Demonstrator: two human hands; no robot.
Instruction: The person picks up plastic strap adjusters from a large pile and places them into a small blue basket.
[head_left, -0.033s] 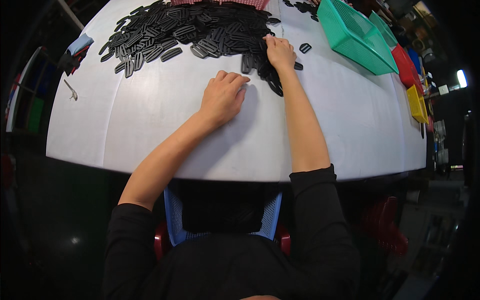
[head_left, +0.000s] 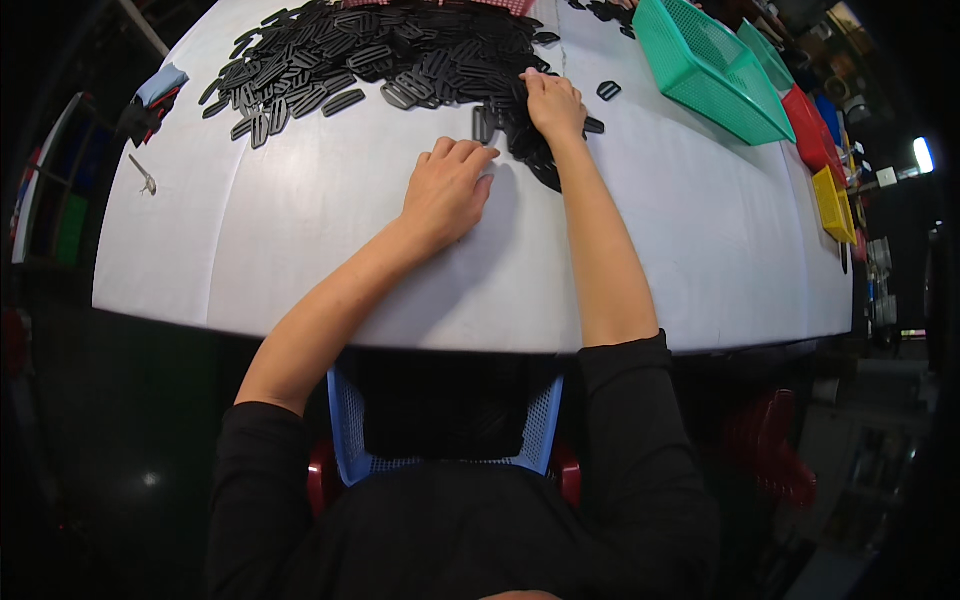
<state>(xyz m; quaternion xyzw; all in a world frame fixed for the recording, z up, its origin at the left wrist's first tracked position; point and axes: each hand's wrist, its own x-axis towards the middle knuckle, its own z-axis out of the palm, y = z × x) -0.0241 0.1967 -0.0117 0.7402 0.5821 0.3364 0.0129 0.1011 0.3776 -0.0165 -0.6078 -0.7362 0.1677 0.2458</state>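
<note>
A big heap of black plastic strap slides (head_left: 380, 60) covers the far part of the white table (head_left: 330, 220). My right hand (head_left: 555, 108) lies over the heap's right edge, its fingers loosely bent and touching the slides there; what is under the palm is hidden. Nearer to me, my left hand (head_left: 445, 190) is held over the tabletop with bent fingers somewhat apart and nothing visible in them. A single strap slide (head_left: 609, 91) lies apart, to the right of my right hand.
Beyond the heap stands a pink basket (head_left: 440, 5). A green basket (head_left: 710, 75), a red container (head_left: 812, 130) and a yellow basket (head_left: 833, 205) line the right side. A small metal tool (head_left: 146, 178) and folded cloth (head_left: 160, 88) lie left. Below the table edge is a blue crate (head_left: 350, 430).
My right hand has shifted slightly left, and the slides beside it have moved a little the same way. My left hand is nearly unmoved.
</note>
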